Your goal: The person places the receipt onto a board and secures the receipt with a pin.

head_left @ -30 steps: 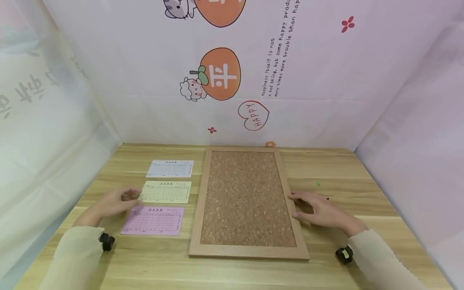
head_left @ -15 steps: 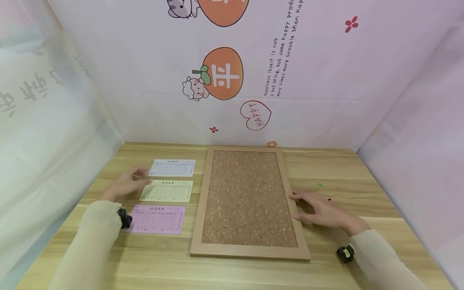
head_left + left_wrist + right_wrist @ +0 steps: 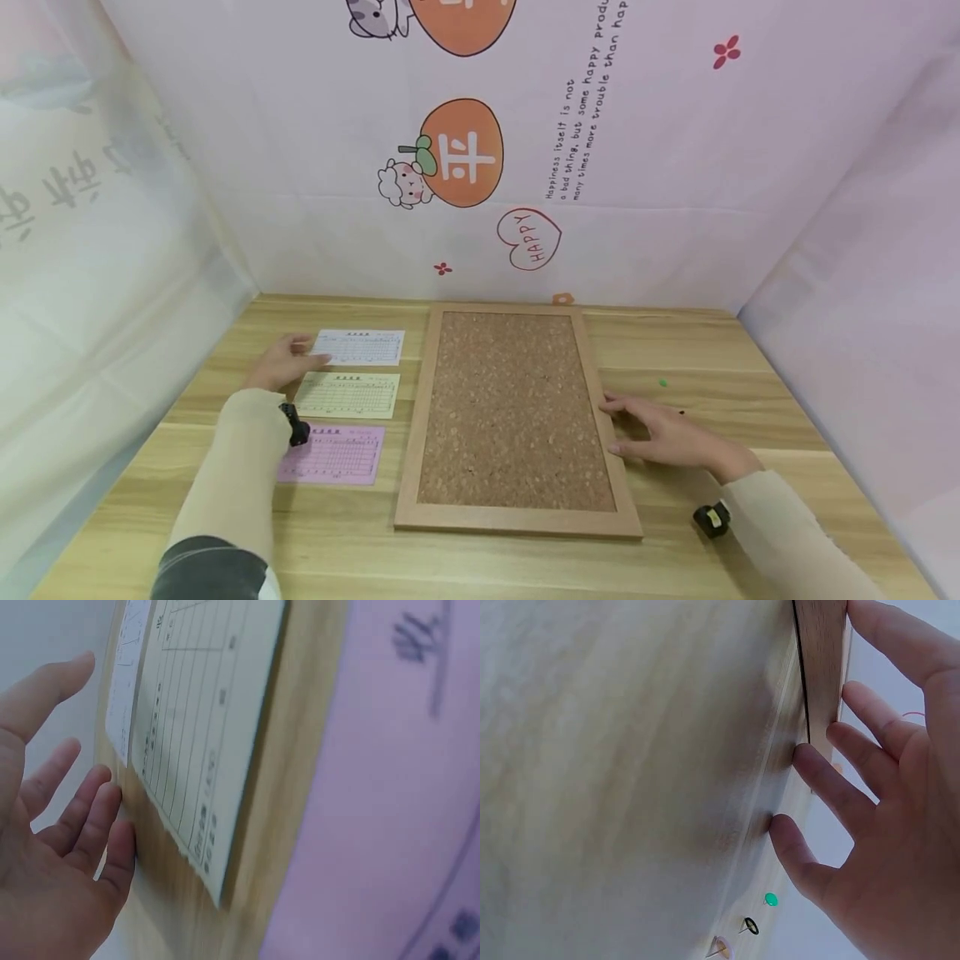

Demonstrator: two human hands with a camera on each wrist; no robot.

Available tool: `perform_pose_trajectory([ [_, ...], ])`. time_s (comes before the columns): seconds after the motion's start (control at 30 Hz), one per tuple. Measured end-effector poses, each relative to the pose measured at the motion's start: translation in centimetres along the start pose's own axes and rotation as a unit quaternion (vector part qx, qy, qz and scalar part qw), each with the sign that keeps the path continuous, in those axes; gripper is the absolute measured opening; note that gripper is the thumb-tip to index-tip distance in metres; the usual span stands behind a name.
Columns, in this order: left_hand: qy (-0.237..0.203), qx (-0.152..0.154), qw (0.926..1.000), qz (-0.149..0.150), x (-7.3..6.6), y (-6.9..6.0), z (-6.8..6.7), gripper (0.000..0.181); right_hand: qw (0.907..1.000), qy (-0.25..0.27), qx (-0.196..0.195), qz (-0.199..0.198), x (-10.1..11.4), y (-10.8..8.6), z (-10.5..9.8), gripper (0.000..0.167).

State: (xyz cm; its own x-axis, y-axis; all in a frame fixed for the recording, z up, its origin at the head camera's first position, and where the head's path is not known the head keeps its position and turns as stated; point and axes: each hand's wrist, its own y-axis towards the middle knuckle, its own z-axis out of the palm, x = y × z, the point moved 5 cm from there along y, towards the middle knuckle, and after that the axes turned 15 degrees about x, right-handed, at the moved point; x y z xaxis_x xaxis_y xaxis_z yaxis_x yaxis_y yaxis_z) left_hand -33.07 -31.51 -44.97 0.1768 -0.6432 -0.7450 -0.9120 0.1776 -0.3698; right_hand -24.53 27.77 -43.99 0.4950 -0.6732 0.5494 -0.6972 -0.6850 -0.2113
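My left hand [image 3: 283, 363] is at the left end of the white slip [image 3: 360, 348], its thumb over the slip's near left corner. In the left wrist view its thumb and fingers stand apart, with nothing between them. Below that slip lie a pale yellow slip [image 3: 351, 395] and a pink slip [image 3: 337, 457], the pink one partly covered by the left wrist camera and sleeve. My right hand [image 3: 667, 433] rests its fingertips and thumb against the right edge of a wood-framed cork board [image 3: 517, 417], its fingers spread.
Several push pins lie on the wooden table [image 3: 315, 542] beyond the right hand: a green pin [image 3: 771, 899], a black pin [image 3: 751, 926] and a pale pin [image 3: 723, 947]. A printed white cloth [image 3: 637, 250] hangs behind the table and along both sides.
My left hand has moved away from me and slightly right, from beside the yellow and pink slips to the white one. The right hand stays against the board.
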Motion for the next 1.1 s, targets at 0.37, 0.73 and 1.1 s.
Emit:
perform_pose_trajectory([
  [0.37, 0.056, -0.045, 0.9966, -0.04, -1.5, 0.7, 0.1, 0.085, 1.0, 0.003, 0.001, -0.001, -0.1, -0.1, -0.1, 0.065],
  [0.73, 0.07, -0.091, 0.9903, -0.079, -1.9, 0.7, 0.4, 0.071, 0.9999, 0.012, 0.005, 0.001, 0.0, 0.0, 0.0, 0.067],
  [1.1, 0.062, -0.069, 0.992, -0.085, -2.6, 1.0, 0.7, 0.061, 1.0, 0.008, 0.003, 0.002, 0.0, -0.1, -0.1, 0.068],
])
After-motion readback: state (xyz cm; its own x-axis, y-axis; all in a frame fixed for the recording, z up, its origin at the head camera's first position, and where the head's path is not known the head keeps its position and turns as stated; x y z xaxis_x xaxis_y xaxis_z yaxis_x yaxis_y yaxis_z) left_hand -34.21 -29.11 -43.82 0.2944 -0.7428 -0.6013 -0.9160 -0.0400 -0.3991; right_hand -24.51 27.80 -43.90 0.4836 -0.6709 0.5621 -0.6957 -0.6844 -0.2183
